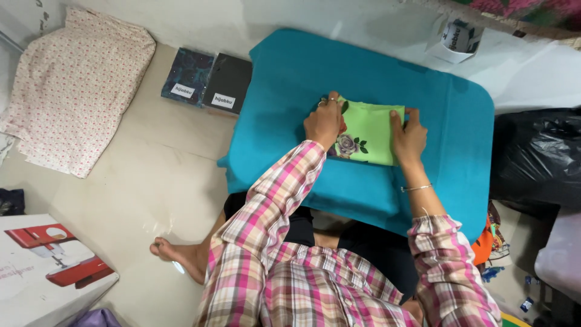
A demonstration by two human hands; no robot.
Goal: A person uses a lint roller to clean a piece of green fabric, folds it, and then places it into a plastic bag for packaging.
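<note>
Because the left hand [324,123] and right hand [408,136] only press flat, fingers spread, on the folded green floral cloth [369,134] lying mid-way on the teal-covered table [460,109], its folds could spring open if either lifts.

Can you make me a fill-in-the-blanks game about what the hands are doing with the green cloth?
1. Both hands press on a folded light green cloth printed with a purple ____.
2. The cloth lies on a small table covered in ____ fabric.
3. The left hand wears ____ on its fingers.
4. The right hand has a thin ____ at its wrist.

Missing words: flower; teal; rings; bracelet
</note>
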